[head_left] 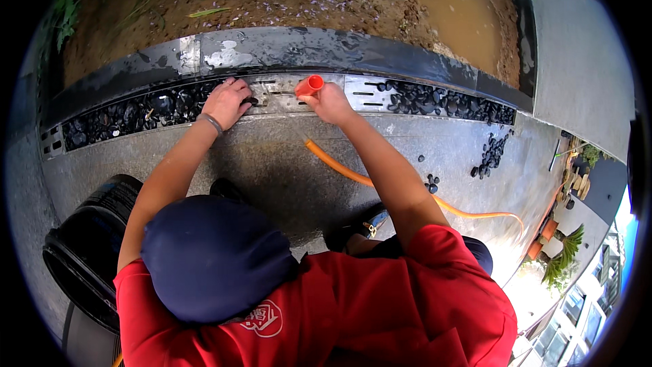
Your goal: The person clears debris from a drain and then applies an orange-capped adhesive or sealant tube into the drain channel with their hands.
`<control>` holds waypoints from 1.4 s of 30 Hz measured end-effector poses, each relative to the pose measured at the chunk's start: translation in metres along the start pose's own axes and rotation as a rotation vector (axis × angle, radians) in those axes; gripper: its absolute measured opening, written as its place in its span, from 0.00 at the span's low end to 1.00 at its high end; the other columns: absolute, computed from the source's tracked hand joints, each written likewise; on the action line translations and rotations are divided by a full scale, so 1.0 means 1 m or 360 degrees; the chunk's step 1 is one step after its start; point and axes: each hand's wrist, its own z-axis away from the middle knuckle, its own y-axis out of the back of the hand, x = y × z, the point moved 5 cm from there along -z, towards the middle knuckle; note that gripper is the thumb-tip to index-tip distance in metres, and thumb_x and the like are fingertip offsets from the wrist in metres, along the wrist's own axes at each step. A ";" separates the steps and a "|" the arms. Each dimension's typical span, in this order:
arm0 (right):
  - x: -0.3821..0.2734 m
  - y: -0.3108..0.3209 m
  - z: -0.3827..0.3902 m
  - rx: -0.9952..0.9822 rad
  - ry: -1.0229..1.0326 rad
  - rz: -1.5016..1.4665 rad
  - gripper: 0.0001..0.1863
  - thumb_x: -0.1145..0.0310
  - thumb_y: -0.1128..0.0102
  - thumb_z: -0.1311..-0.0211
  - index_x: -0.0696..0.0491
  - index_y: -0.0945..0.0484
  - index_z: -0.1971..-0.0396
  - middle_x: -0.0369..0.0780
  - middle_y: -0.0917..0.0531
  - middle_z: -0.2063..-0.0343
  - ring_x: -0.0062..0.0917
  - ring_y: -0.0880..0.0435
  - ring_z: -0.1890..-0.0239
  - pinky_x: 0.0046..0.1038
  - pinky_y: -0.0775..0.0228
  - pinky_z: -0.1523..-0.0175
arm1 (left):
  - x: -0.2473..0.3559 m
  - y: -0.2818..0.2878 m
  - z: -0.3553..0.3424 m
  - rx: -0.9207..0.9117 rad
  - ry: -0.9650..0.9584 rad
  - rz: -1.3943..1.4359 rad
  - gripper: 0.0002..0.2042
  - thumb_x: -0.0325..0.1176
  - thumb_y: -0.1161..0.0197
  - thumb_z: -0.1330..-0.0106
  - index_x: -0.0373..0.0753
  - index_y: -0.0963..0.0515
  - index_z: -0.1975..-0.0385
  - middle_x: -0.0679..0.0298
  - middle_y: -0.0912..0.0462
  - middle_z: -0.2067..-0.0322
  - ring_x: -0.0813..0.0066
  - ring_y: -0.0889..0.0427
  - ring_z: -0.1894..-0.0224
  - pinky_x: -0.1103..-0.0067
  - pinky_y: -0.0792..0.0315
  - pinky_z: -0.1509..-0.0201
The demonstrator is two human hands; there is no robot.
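My left hand (227,102) lies at the right end of the left-hand bed of wet black pebbles (163,105), its fingers curled. A dark pebble (252,100) shows at its fingertips, beside the slotted metal drain cover (275,85). My right hand (331,103) grips a red plastic tube (311,85), open-ended and tilted over the cover. An orange hose (339,166) rests on the wet paving below, with a thin stream of water at its tip. To the right of the cover, more black pebbles (435,100) fill the channel.
A dark stone curb (272,51) separates the channel from muddy soil (163,20) and a brown puddle (462,17). Loose black pebbles (492,153) lie on the paving at right. A black bucket (88,231) stands at left. Potted plants (562,255) are far right.
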 end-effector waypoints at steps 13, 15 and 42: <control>0.016 0.025 0.018 0.0076 0.0073 0.0331 0.12 0.55 0.38 0.37 0.43 0.19 0.58 0.41 0.14 0.64 0.41 0.16 0.59 0.40 0.25 0.54 | 0.015 -0.026 -0.029 0.0060 0.0356 0.0182 0.14 0.33 0.28 0.48 0.43 0.22 0.63 0.63 0.22 0.59 0.60 0.24 0.49 0.66 0.32 0.46; 0.017 0.035 0.025 0.0138 0.0180 0.0159 0.11 0.57 0.38 0.37 0.43 0.19 0.58 0.39 0.13 0.64 0.41 0.16 0.60 0.39 0.25 0.55 | 0.015 -0.027 -0.026 0.0076 0.0379 0.0193 0.13 0.32 0.28 0.48 0.44 0.22 0.63 0.63 0.21 0.59 0.59 0.24 0.49 0.64 0.31 0.46; 0.051 0.048 0.022 -0.0160 -0.0065 -0.0565 0.12 0.71 0.33 0.42 0.54 0.19 0.58 0.40 0.13 0.62 0.27 0.15 0.57 0.28 0.25 0.49 | 0.022 -0.023 -0.030 0.0080 0.0286 0.0100 0.07 0.26 0.34 0.45 0.45 0.23 0.68 0.68 0.20 0.66 0.62 0.22 0.55 0.66 0.30 0.51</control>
